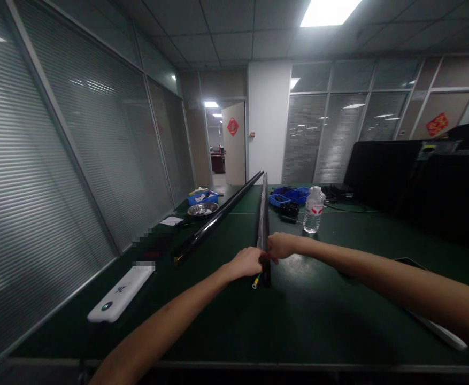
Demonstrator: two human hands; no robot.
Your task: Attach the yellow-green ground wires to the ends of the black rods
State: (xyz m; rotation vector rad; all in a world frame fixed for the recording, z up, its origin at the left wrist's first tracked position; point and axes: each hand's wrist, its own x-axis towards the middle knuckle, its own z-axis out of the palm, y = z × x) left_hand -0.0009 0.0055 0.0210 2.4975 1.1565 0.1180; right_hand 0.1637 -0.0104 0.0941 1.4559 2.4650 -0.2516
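Note:
A long dark bar (263, 219) lies on the green table (218, 315), pointing away from me. My left hand (248, 262) is closed at its near end, on the left side. My right hand (280, 247) is closed against the bar's right side, close to my left hand. What the fingertips pinch there is too small and dark to tell. Just below my left hand a yellow-green wire end with a ring terminal (255, 283) sticks out. A second long black bar (218, 216) lies at a slant to the left, touching neither hand.
A water bottle (313, 211) stands right of the bar, near blue trays (296, 195). At the left are a metal bowl (202, 209), a blue basket (202, 199) and a white device (121, 293). Black screens (386, 176) and a person stand at the right.

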